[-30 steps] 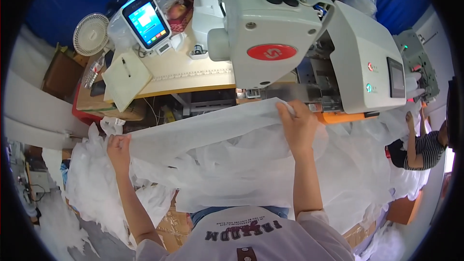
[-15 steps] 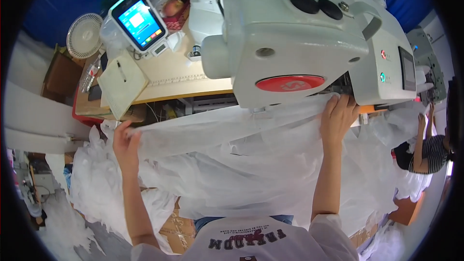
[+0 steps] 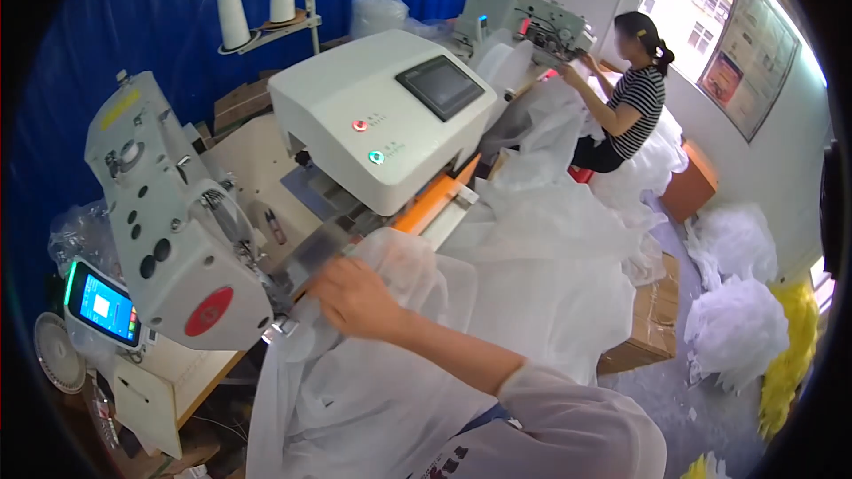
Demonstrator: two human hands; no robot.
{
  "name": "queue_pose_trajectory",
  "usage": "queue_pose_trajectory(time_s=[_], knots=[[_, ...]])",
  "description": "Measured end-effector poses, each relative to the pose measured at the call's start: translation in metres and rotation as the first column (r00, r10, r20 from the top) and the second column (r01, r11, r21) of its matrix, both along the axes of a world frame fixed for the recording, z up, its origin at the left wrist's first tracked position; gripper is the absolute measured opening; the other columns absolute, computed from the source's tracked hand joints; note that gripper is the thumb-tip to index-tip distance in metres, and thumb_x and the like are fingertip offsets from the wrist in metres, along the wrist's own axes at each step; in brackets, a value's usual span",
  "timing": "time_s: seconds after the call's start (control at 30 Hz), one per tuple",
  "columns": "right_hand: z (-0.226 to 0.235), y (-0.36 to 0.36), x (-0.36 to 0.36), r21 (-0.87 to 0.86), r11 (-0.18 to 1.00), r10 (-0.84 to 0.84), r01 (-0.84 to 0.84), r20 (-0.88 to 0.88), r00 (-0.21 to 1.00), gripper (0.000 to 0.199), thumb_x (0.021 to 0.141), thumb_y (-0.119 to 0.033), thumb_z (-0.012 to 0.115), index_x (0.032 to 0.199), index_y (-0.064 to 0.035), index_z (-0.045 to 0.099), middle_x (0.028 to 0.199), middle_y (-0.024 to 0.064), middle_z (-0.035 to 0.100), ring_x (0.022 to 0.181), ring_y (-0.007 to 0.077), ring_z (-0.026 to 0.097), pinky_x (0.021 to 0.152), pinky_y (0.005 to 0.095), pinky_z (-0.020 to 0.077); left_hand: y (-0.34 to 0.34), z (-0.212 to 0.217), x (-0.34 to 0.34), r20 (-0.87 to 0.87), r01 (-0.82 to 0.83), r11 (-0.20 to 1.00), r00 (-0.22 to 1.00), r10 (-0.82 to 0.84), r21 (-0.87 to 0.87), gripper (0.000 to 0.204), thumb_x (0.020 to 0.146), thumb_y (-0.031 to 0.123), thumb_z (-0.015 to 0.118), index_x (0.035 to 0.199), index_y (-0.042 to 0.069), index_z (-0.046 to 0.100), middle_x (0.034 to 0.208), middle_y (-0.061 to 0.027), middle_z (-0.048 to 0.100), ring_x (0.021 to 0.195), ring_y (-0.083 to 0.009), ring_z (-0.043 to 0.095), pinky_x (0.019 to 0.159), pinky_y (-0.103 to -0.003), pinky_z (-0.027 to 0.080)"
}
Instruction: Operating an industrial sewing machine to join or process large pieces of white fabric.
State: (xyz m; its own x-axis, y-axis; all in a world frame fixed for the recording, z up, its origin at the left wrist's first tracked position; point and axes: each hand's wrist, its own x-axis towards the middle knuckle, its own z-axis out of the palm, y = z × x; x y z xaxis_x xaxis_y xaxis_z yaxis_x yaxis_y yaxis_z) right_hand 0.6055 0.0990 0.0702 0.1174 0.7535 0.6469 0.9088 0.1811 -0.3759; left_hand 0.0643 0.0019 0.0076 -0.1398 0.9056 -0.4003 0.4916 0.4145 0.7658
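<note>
My right hand reaches left across my body, fingers curled on a sheet of thin white fabric. It holds the cloth right beside the needle end of a grey-white sewing machine head with a red oval label. The fabric drapes over my lap and spills down to the right. The hand is blurred. My left hand is not in view.
A white boxy machine unit with a touch screen stands behind the sewing head. Also here: a small lit screen, a fan, thread cones, and a cardboard box. A person in a striped top sews at the back. White fabric heaps lie on the floor.
The view has swung to the right, so the room and the other person now show. My left hand has left the picture. My right hand stays on the fabric by the needle.
</note>
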Motion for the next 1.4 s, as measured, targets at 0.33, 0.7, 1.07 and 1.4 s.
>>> queue_pose_trajectory(time_s=[0.33, 0.7, 1.07, 1.4], knots=[[0.010, 0.006, -0.037, -0.644, 0.735, 0.065, -0.214, -0.247, 0.967, 0.051, 0.077, -0.048, 0.062, 0.088, 0.0023, 0.056, 0.087, 0.0200, 0.060, 0.087, 0.0371, 0.058, 0.074, 0.0432, 0.0478, 0.021, 0.025, 0.019, 0.010, -0.167, 0.788, 0.980, 0.200, 0.593, 0.021, 0.087, 0.014, 0.057, 0.089, -0.006, 0.061, 0.070, -0.0109, 0.059, 0.068, -0.0181, 0.054, 0.064, -0.036, 0.046], [-0.035, -0.051, 0.045, -0.728, 0.678, -0.139, 0.099, 0.006, 0.990, 0.019, 0.081, -0.027, 0.059, 0.083, -0.0089, 0.064, 0.081, 0.0100, 0.065, 0.077, 0.0284, 0.063, 0.064, 0.0401, 0.0494, 0.054, -0.106, -0.024, -0.173, 0.268, 0.962, 0.951, -0.258, 0.042, 0.030, 0.082, 0.018, 0.063, 0.102, -0.005, 0.062, 0.089, -0.0125, 0.065, 0.081, -0.0222, 0.058, 0.075, -0.034, 0.045], [0.025, -0.018, -0.012, -0.097, 0.995, -0.003, -0.035, -0.359, 0.933, 0.014, 0.082, -0.014, 0.064, 0.075, -0.0041, 0.057, 0.060, 0.0088, 0.054, 0.048, 0.0214, 0.051, 0.059, 0.0301, 0.0417, 0.074, 0.020, 0.050, -0.258, 0.052, 0.945, 0.966, 0.036, 0.324, 0.010, 0.078, 0.008, 0.063, 0.083, 0.000, 0.059, 0.083, -0.0048, 0.059, 0.076, -0.0139, 0.051, 0.072, -0.027, 0.042], [0.010, -0.012, 0.065, -0.248, 0.854, -0.410, 0.457, 0.221, 0.885, 0.025, 0.089, -0.026, 0.048, 0.084, -0.0032, 0.054, 0.069, 0.0205, 0.057, 0.066, 0.0387, 0.058, 0.056, 0.0474, 0.0440, 0.086, 0.071, 0.169, 0.045, -0.004, 0.899, 0.999, -0.017, 0.437, 0.022, 0.082, 0.012, 0.062, 0.066, 0.003, 0.050, 0.063, 0.0041, 0.042, 0.063, -0.0046, 0.039, 0.057, -0.020, 0.034]])
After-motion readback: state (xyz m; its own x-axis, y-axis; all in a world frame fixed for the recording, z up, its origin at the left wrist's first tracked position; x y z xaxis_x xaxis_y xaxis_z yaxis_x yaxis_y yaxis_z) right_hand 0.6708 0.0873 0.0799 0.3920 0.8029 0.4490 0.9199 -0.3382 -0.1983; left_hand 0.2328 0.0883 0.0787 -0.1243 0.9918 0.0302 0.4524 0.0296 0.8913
